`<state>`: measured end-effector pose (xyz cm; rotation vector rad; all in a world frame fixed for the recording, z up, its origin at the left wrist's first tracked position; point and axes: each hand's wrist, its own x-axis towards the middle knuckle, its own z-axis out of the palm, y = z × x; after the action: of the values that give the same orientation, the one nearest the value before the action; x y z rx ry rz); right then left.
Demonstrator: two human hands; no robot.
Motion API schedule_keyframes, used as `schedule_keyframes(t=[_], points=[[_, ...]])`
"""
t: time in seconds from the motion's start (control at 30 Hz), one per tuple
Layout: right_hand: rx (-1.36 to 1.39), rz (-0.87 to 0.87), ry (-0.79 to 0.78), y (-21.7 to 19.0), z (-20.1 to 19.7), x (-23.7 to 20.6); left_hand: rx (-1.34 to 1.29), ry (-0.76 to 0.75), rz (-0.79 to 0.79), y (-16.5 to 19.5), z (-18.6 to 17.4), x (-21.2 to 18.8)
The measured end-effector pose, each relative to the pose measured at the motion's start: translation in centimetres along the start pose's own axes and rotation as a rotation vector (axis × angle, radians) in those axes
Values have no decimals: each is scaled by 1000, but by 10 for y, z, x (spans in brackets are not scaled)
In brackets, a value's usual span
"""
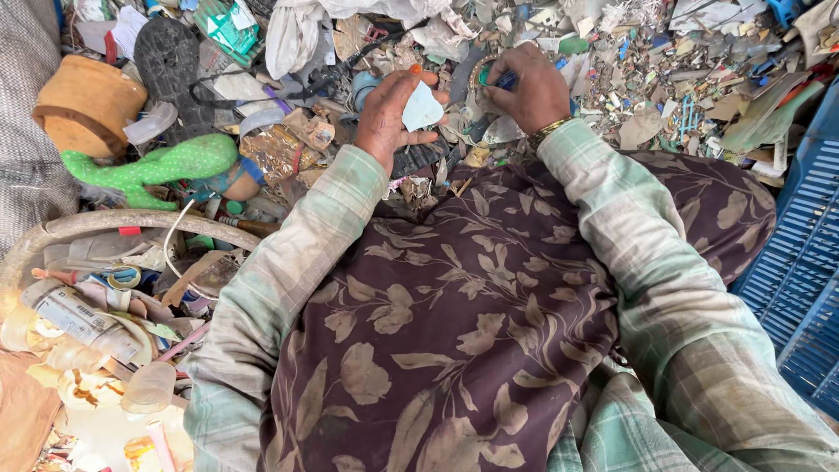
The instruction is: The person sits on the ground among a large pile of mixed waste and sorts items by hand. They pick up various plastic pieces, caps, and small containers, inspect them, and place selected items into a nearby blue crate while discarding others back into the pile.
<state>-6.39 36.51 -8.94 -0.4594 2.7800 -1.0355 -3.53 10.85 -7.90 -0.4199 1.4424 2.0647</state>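
Left hand [393, 109] pinches a pale blue-white plastic shard [422, 109] between thumb and fingers, held just above the scrap heap [664, 79] at its near edge; right hand [529, 87], just beside it, is curled shut on a small blue-green object [496, 79] — mostly hidden by the fingers, kind unclear. Room is tight: a blue crate [800, 262] bounds the right, a round basket rim [105, 223] the left — both cut off.

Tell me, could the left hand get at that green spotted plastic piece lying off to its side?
Probably yes. The green spotted piece lies uncovered on top of the scrap, with nothing between it and the left hand. That hand, though, already holds a pale flat scrap.
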Motion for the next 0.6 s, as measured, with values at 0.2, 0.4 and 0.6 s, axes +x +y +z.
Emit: schedule_keyframes(t=[0.2,0.4,0.6], points=[[479,131,-107,-20,-3,-9,-28,26,-120,2,3,-2],[-131,68,476,52,-37,18,-8,-93,-151,14,3,-14],[-144,495,171,61,26,30,-68,-55,-87,39,-9,-47]])
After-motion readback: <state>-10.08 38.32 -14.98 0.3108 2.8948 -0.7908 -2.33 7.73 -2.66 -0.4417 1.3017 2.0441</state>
